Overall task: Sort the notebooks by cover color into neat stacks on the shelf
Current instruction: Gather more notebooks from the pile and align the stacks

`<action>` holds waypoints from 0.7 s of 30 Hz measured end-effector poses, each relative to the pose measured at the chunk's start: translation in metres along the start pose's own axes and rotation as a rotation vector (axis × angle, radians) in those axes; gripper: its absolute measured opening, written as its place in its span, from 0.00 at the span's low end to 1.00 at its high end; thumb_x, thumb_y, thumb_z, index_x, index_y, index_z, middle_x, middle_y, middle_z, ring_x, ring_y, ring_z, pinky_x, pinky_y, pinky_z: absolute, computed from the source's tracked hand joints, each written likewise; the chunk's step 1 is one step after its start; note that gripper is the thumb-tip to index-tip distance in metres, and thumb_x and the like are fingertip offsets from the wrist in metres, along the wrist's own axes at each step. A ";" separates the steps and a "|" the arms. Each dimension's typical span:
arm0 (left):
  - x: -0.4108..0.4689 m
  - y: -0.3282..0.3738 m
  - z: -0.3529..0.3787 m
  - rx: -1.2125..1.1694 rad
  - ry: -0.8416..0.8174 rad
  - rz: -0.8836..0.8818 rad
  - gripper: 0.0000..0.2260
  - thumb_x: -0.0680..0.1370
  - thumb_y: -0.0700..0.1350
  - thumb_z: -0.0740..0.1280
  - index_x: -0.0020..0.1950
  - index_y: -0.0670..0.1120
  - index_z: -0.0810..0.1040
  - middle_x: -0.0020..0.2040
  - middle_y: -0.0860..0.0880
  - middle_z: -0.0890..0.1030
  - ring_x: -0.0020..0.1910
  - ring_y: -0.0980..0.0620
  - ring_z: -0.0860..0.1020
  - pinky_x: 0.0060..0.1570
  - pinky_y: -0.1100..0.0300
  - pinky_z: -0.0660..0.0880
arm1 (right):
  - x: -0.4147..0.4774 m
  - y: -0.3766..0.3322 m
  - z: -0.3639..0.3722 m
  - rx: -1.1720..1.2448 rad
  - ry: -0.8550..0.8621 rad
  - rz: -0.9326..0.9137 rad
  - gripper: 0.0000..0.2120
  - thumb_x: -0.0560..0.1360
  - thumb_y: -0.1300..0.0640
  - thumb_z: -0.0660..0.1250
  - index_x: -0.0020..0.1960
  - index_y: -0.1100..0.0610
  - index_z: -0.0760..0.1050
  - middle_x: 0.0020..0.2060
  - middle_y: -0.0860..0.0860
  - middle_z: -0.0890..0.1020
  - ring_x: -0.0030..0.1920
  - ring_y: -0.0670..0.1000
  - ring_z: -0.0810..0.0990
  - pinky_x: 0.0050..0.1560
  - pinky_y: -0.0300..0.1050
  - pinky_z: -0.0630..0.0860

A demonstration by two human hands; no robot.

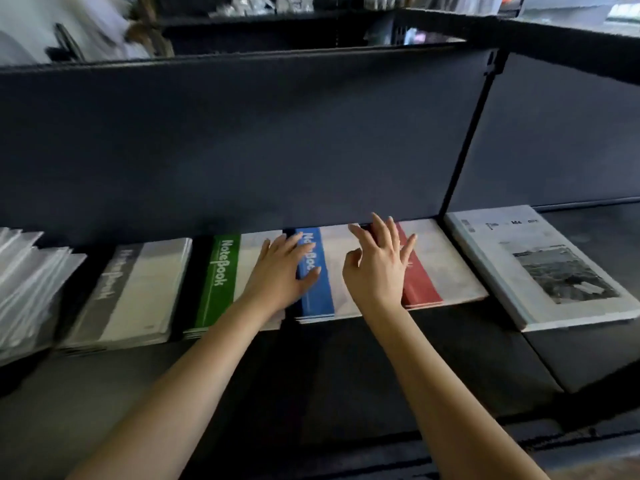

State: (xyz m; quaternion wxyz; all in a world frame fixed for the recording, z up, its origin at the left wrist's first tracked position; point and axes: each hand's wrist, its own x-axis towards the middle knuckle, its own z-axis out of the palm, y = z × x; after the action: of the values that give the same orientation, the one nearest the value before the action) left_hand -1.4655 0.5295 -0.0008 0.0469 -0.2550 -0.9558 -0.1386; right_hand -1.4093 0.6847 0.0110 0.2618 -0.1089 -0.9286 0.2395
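Matt dark metal shelf [346,375], smooth paper notebooks [221,278] with slightly glossy covers, matt printed paper booklet [540,268], glossy clear plastic sleeves [27,285] at left

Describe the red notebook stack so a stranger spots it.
Follow the dark shelf to its black upright post. Just left of it lies the stack of red-banded white notebooks. Only its band is red; the blue-banded notebook stack sits alongside.
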 end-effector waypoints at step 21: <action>-0.274 -0.297 -0.171 -0.023 0.508 -0.556 0.25 0.74 0.56 0.56 0.62 0.43 0.79 0.65 0.46 0.76 0.65 0.46 0.72 0.67 0.54 0.64 | -0.097 -0.381 0.170 0.434 -0.405 -0.588 0.20 0.76 0.59 0.63 0.67 0.54 0.73 0.75 0.57 0.59 0.74 0.61 0.56 0.73 0.60 0.58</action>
State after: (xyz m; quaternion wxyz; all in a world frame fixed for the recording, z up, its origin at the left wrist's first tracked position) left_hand -1.3735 0.1027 0.0468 0.2403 0.0560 -0.9448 -0.2155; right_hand -1.4487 0.2588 0.0324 0.1482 0.2680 -0.8808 0.3612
